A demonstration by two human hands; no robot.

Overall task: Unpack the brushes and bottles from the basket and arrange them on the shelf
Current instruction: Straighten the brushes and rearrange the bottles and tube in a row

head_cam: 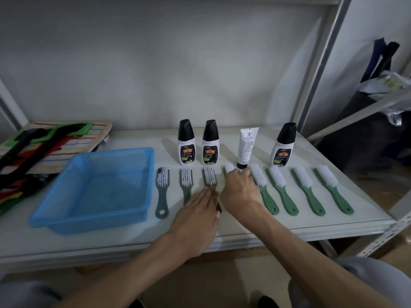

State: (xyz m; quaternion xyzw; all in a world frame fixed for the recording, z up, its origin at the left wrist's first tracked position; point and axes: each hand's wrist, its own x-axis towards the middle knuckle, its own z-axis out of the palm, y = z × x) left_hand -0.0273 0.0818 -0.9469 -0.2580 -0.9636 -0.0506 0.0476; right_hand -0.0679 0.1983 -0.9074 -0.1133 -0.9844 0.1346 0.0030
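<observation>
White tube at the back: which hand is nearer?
Right. The right hand lies on a brush just in front of the white tube, fingertips near its black cap. The left hand rests farther forward and left, over a grey-handled brush.

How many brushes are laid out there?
8, in one row right of the basket: three grey, one under the right hand, four green.

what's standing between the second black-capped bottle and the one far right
One white tube, standing on its black cap, sits between the second bottle and the far-right bottle in the head view. Otherwise that stretch of the shelf is bare.
</observation>
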